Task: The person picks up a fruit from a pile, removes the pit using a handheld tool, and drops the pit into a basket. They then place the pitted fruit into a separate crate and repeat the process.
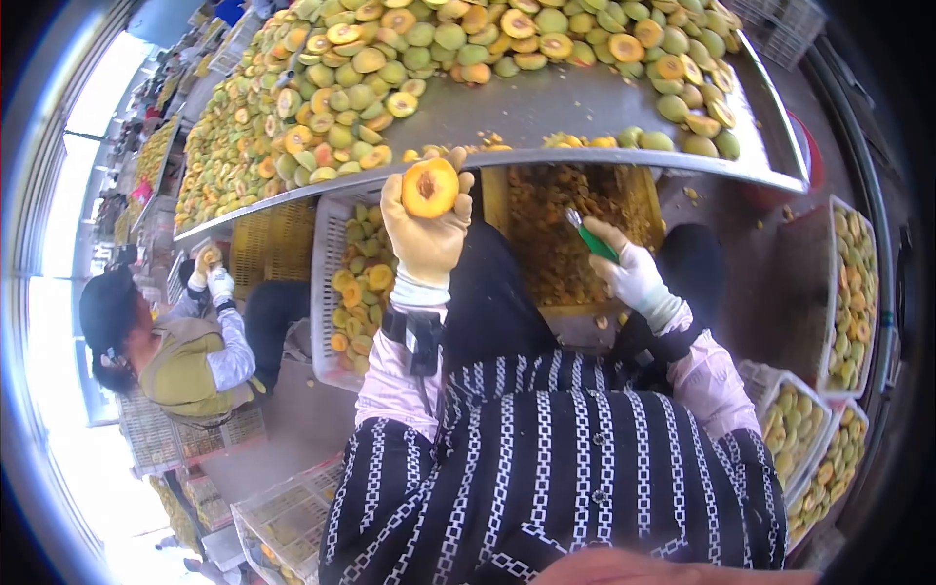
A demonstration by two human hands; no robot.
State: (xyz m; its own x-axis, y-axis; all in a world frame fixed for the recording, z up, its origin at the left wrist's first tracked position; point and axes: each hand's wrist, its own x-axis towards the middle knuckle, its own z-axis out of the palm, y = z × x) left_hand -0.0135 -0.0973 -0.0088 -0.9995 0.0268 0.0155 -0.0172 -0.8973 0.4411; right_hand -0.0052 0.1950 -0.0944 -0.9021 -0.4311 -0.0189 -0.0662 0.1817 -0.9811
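My gloved left hand is raised at the metal table's near edge, its fingers wrapped round a halved yellow peach. The cut face is toward me, orange with a dark reddish-brown centre. In my gloved right hand is a green-handled scoop, its small metal tip pointing up and left. Below that tip stands a yellow crate holding brown pits and scraps. A white crate of peach halves is beside my left forearm.
Peach halves are heaped over the metal table. White crates of fruit stand at the right, and another crate is at lower left. A co-worker in gloves sits to my left. A red tub is partly hidden behind the table corner.
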